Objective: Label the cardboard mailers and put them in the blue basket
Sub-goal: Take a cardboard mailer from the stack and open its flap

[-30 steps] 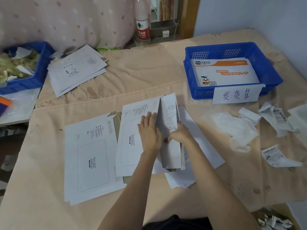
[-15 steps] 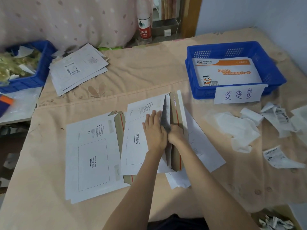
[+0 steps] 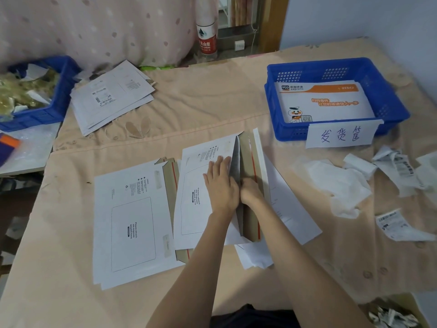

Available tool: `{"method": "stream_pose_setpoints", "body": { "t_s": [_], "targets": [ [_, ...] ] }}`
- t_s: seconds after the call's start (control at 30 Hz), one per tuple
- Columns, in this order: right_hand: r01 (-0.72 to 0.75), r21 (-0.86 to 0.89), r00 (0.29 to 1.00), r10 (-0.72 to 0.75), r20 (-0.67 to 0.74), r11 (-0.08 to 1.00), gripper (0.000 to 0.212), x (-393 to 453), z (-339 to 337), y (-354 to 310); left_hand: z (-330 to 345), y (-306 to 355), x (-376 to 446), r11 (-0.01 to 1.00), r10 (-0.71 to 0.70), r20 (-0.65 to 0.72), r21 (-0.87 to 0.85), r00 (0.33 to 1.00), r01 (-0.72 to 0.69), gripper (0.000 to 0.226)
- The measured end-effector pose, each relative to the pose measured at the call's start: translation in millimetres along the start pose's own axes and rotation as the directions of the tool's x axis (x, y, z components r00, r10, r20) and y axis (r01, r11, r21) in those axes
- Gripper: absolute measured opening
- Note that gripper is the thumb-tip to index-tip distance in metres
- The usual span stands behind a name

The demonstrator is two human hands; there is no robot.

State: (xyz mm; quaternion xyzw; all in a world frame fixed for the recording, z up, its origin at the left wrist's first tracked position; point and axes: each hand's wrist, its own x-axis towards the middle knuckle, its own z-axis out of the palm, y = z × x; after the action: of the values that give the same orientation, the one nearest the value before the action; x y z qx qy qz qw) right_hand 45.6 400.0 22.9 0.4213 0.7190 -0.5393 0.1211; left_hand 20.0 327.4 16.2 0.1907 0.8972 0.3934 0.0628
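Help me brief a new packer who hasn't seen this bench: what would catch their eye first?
Probably the two hands at the centre: the left hand lies flat on a white cardboard mailer while the right hand works at its opened brown flap. Next, the blue basket at the far right, with a handwritten sign on its front and an orange-and-white envelope inside.

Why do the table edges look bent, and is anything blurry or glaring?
Head view: the wide-angle lens bows the table edges and the blue basket; lighting is soft and even, with no glare and only faint shadows; fine print on the cardboard mailer is smeared, and the corners look softer.
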Motion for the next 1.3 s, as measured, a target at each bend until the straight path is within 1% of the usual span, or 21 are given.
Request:
{"method": "stream_pose_setpoints", "body": {
  "t_s": [0.07,0.13,0.17,0.23,0.3,0.33,0.43,0.47,0.53,0.63,0.67,0.73,0.8,0.83,0.9,0.97,1.03,1.1,1.17,1.23,1.3],
  "targets": [
    [-0.034,-0.091,0.999,0.036,0.024,0.995,0.028,2,-7,2,1,-1,2,1.0,0.003,0.013,0.001,1.0,-0.003,0.066],
    [-0.067,-0.086,0.998,0.065,-0.027,0.994,0.034,7,-18,7,0,-3,3,1.0,0.009,0.034,0.002,0.999,-0.009,0.066],
    [-0.065,-0.062,0.991,0.057,-0.119,0.996,0.037,9,-26,11,-1,-3,3,1.0,0.013,0.043,0.01,0.999,-0.014,0.065],
    [-0.052,-0.125,0.947,0.009,-0.321,0.991,0.033,7,-42,16,-1,-2,3,0.999,0.011,0.049,0.039,0.999,-0.013,0.063],
    [-0.092,-0.208,0.911,-0.001,-0.411,0.974,0.04,9,-55,21,2,-1,2,0.998,0.009,0.039,0.064,0.999,-0.012,0.061],
    [-0.118,-0.183,0.925,0.041,-0.377,0.976,0.043,11,-59,23,4,0,2,0.997,0.002,0.039,0.072,0.999,-0.005,0.059],
    [-0.177,-0.01,0.972,0.173,-0.161,0.984,0.03,16,-56,26,11,-1,6,0.991,-0.027,0.055,0.13,0.998,0.02,0.053],
    [-0.164,-0.016,0.975,0.16,-0.154,0.986,0.027,16,-53,28,13,0,8,0.984,-0.036,0.066,0.175,0.997,0.024,0.054],
    [-0.089,-0.049,0.973,0.076,-0.217,0.995,0.025,19,-48,31,16,3,12,0.963,-0.067,0.137,0.268,0.988,0.028,0.054],
    [-0.031,-0.075,0.967,0.011,-0.255,0.997,0.02,17,-46,30,19,3,25,0.926,-0.19,0.329,0.373,0.925,0.057,0.061],
    [-0.024,-0.066,0.967,0.007,-0.255,0.998,0.02,19,-47,30,20,4,33,0.92,-0.227,0.357,0.384,0.906,0.079,0.06],
    [-0.012,-0.037,0.968,0.003,-0.25,0.999,0.017,21,-48,33,18,2,50,0.92,-0.243,0.326,0.377,0.914,0.11,0.046],
    [-0.014,-0.014,0.969,0.011,-0.246,1.0,0.02,25,-51,33,13,2,71,0.929,-0.194,0.273,0.361,0.942,0.087,0.031],
    [-0.013,-0.01,0.97,0.01,-0.243,1.0,0.022,28,-52,33,10,0,82,0.933,-0.16,0.255,0.354,0.954,0.062,0.031],
    [0.0,-0.009,0.972,-0.002,-0.237,1.0,0.021,33,-57,31,6,-2,102,0.937,-0.094,0.235,0.348,0.967,0.007,0.043],
    [0.01,-0.002,0.973,-0.01,-0.229,1.0,0.021,38,-61,28,2,-4,120,0.933,-0.07,0.261,0.359,0.963,-0.03,0.065],
    [0.035,0.012,0.974,-0.031,-0.224,0.999,0.025,44,-66,28,-1,-5,138,0.923,-0.101,0.297,0.384,0.95,-0.022,0.089],
    [0.075,-0.046,0.971,-0.083,-0.222,0.996,0.027,47,-71,25,-5,-7,154,0.905,-0.163,0.321,0.425,0.933,0.012,0.104],
    [0.103,-0.078,0.971,-0.117,-0.21,0.992,0.026,51,-77,26,-5,-8,164,0.887,-0.205,0.306,0.46,0.93,0.044,0.11],
    [0.123,-0.046,0.966,-0.13,-0.225,0.991,0.021,60,-78,28,-4,-7,167,0.886,-0.213,0.215,0.454,0.953,0.095,0.105],
    [0.13,0.007,0.933,-0.12,-0.34,0.991,0.025,63,-76,31,-4,-5,168,0.881,-0.257,0.127,0.437,0.958,0.178,0.093]
  ]
}}
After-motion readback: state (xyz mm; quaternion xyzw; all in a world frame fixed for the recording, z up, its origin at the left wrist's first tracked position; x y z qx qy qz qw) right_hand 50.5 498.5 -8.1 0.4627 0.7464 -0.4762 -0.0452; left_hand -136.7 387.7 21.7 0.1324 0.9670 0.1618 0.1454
